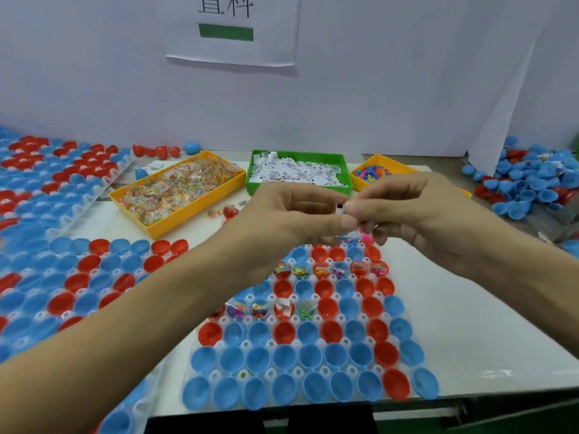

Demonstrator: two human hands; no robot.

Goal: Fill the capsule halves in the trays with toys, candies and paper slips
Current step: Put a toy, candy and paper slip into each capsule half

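Observation:
A clear tray (404, 332) in front of me holds rows of red and blue capsule halves (308, 355). Some halves in two of its rows contain candies, toys or a paper slip (283, 305). Above the tray's far end my left hand (288, 214) and my right hand (407, 205) meet. Together they pinch a small bundle of white paper slips (341, 208) between the fingertips. More small pieces peek out under my right fingers.
At the back stand a yellow bin of wrapped candies (178, 189), a green bin of paper slips (297, 170) and a yellow bin of small toys (376, 170). More trays of capsule halves (62, 261) lie left. Loose halves (532, 183) are piled right.

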